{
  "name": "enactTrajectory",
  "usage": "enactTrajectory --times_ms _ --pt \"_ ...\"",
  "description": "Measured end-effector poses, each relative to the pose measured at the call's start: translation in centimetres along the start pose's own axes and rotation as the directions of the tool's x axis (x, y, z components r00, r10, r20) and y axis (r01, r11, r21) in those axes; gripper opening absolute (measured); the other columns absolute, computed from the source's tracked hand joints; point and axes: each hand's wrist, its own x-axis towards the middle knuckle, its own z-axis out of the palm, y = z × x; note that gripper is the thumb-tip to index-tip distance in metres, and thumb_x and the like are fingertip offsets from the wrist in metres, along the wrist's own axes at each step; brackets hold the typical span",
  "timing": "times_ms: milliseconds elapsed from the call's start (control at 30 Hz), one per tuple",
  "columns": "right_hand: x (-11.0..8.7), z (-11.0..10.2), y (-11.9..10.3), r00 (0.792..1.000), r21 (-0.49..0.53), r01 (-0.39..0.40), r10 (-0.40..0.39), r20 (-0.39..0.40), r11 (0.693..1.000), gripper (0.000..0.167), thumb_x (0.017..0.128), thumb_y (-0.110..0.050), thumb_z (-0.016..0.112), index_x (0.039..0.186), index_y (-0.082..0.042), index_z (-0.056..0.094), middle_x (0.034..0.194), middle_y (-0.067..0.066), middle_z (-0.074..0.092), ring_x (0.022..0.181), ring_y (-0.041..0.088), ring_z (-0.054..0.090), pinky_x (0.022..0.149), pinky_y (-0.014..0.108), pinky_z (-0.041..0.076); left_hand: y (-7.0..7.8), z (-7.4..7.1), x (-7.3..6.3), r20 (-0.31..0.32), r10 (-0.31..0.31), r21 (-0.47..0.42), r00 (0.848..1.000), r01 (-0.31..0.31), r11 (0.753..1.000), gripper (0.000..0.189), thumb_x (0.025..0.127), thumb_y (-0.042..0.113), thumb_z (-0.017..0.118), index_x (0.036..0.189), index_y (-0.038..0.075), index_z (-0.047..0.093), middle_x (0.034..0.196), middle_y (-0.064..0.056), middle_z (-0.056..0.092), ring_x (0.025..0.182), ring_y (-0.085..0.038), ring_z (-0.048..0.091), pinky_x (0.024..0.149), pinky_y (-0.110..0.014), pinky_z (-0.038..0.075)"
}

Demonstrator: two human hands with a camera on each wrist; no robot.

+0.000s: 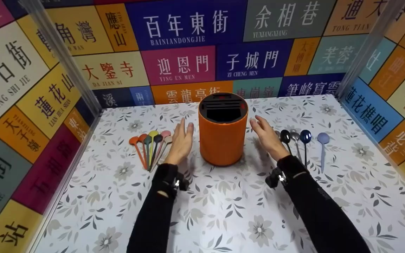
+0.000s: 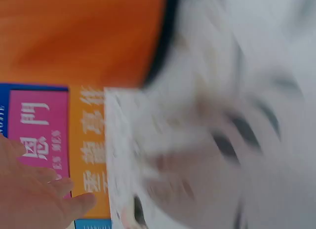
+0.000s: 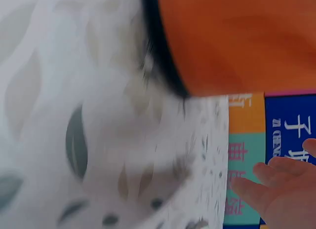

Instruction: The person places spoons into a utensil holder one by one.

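An orange cylindrical holder [image 1: 222,140] with a black slotted top stands upright on the table in the head view. My left hand [image 1: 182,142] is held to its left and my right hand [image 1: 267,138] to its right, both apart from it with fingers extended. Each wrist view shows the holder's orange side close up, the left hand [image 2: 44,189] and the right hand [image 3: 281,189] low at the outer edge. Neither hand holds anything. Colourful spoons [image 1: 148,140] lie fanned out left of my left hand. Dark and metallic spoons [image 1: 295,136] lie right of my right hand.
A single lavender spoon [image 1: 323,138] lies at the far right of the row. The tabletop [image 1: 220,211] has a white floral print. Sign-patterned panels [image 1: 181,65] close off the back and both sides.
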Motion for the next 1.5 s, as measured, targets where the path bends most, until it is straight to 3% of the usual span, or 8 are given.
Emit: enactTrajectory --times_ms 100,200,333,433,667,967,1200,1500 --pt "-0.1 0.7 -0.3 0.999 0.207 -0.023 0.018 0.028 0.978 0.076 0.110 -0.055 0.037 0.169 -0.011 0.017 0.172 0.018 0.019 0.158 0.036 0.019 0.124 0.060 0.019 0.7 0.6 0.2 -0.001 0.038 -0.155 0.999 -0.038 0.987 0.070 0.113 0.054 0.024 0.170 0.015 0.013 0.174 -0.017 0.014 0.160 -0.034 0.012 0.127 -0.051 0.014" --pt "-0.3 1.3 -0.4 0.995 0.369 -0.070 0.039 0.090 0.927 0.076 0.109 -0.059 0.034 0.170 -0.021 0.010 0.175 0.013 0.008 0.160 0.034 0.010 0.124 0.064 0.013 0.9 1.2 0.3 0.027 0.045 -0.331 0.999 -0.034 0.943 0.071 0.113 0.055 0.024 0.170 0.015 0.010 0.175 -0.011 0.012 0.161 -0.028 0.009 0.128 -0.048 0.010" --pt "-0.4 2.2 -0.6 0.986 0.484 -0.101 0.021 0.168 0.869 0.079 0.106 -0.064 0.036 0.170 -0.028 0.006 0.176 0.012 0.001 0.161 0.034 0.002 0.122 0.068 0.007 1.3 1.9 0.2 0.075 0.027 -0.519 0.997 0.016 0.855 0.075 0.110 0.061 0.024 0.170 0.021 0.006 0.177 -0.003 0.005 0.161 -0.025 0.005 0.127 -0.056 0.011" --pt "-0.4 2.6 -0.7 0.978 0.509 -0.112 0.005 0.207 0.854 0.081 0.106 -0.064 0.038 0.170 -0.027 0.006 0.176 0.007 0.001 0.161 0.034 0.000 0.121 0.070 0.007 1.8 2.4 0.3 0.106 0.035 -0.563 0.994 0.031 0.826 0.076 0.109 0.065 0.022 0.170 0.024 0.007 0.177 -0.001 0.004 0.161 -0.028 0.008 0.123 -0.065 0.016" --pt "-0.3 3.1 -0.8 0.971 0.496 -0.131 0.011 0.237 0.859 0.083 0.106 -0.063 0.038 0.170 -0.023 0.003 0.176 0.006 0.003 0.161 0.035 0.000 0.120 0.073 0.007 2.5 2.8 0.4 0.146 0.050 -0.529 0.988 0.035 0.848 0.073 0.107 0.069 0.021 0.170 0.032 0.013 0.176 0.001 0.013 0.159 -0.029 0.016 0.122 -0.061 0.022" --pt "-0.7 2.7 -0.8 0.960 0.486 -0.140 -0.002 0.280 0.863 0.085 0.104 -0.067 0.040 0.170 -0.029 0.004 0.177 0.001 0.001 0.161 0.034 -0.001 0.119 0.074 0.010 2.3 2.6 -0.3 0.182 0.039 -0.540 0.983 0.067 0.839 0.076 0.108 0.066 0.020 0.170 0.023 0.013 0.175 -0.008 0.015 0.153 -0.033 0.027 0.117 -0.063 0.030" --pt "-1.6 2.4 -0.7 0.947 0.489 -0.154 -0.014 0.322 0.858 0.080 0.107 -0.063 0.037 0.170 -0.026 0.005 0.177 0.002 0.004 0.161 0.032 0.000 0.116 0.078 0.014 2.1 2.2 -1.1 0.145 0.103 -0.449 0.984 -0.027 0.893 0.071 0.113 0.053 0.019 0.169 0.010 0.011 0.174 -0.013 0.013 0.159 -0.028 0.014 0.127 -0.049 0.016" --pt "-3.0 1.9 -0.1 0.941 0.486 -0.153 -0.022 0.336 0.861 0.075 0.110 -0.058 0.035 0.170 -0.023 0.007 0.176 0.005 0.010 0.161 0.031 0.001 0.116 0.077 0.015 1.6 2.3 -3.2 0.136 0.148 -0.366 0.980 -0.089 0.926 0.083 0.108 0.066 0.022 0.169 0.010 0.014 0.173 -0.016 0.018 0.157 -0.031 0.021 0.125 -0.050 0.021"
